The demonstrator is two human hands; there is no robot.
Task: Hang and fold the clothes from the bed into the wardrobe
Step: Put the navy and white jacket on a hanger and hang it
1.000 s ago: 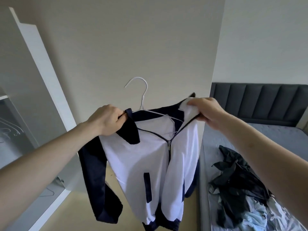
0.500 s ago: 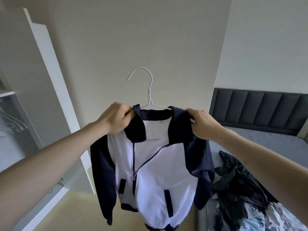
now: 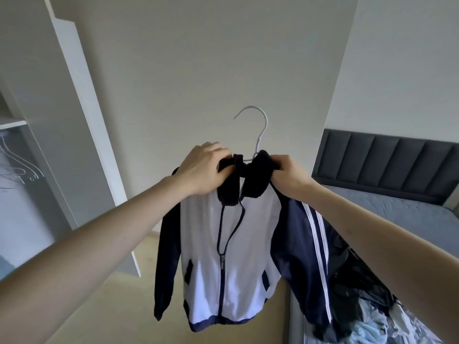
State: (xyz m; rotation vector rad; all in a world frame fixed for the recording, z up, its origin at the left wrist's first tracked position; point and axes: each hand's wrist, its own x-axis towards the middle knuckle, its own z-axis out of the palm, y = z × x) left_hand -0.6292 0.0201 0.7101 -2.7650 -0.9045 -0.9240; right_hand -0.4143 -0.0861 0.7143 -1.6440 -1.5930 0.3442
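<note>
**Jacket on the hanger, collar being squared before the wardrobe**

Wardrobe (image 3: 37, 145) sits far left, its door (image 3: 82, 120) swung out, and inside, dim and blurry, a few bare hangers (image 3: 22, 167) dangle from a rail I can't properly see. Coming across: left hand (image 3: 206, 167) curls over the dark collar (image 3: 246, 177) on its side, fingers wrapped into the fabric. Middle of the picture, the jacket (image 3: 223, 256) hangs in mid-air, white front, navy sleeves, zip closed only part way up. Hanger (image 3: 258, 135) pokes its hook up clear above the collar; its shoulders are buried inside the cloth. Right hand (image 3: 290, 175) pinches the other side of the collar, knuckles bunched tight.

By my read, this is the tail end of dressing the hanger: both hands tidy the neck so the jacket sits square. Next move calls for one hand to shift to the hook or neck, then a swing left to the rail, with the hook facing the right way to catch it.

Far right, the bed (image 3: 397, 209) carries a dark heap of clothes (image 3: 360, 294), cut by the frame edge and half masked by the right forearm. How many pieces remain there, I cannot tell. The jacket's right sleeve overlaps that heap, so its cuff is hard to pick out.
</note>
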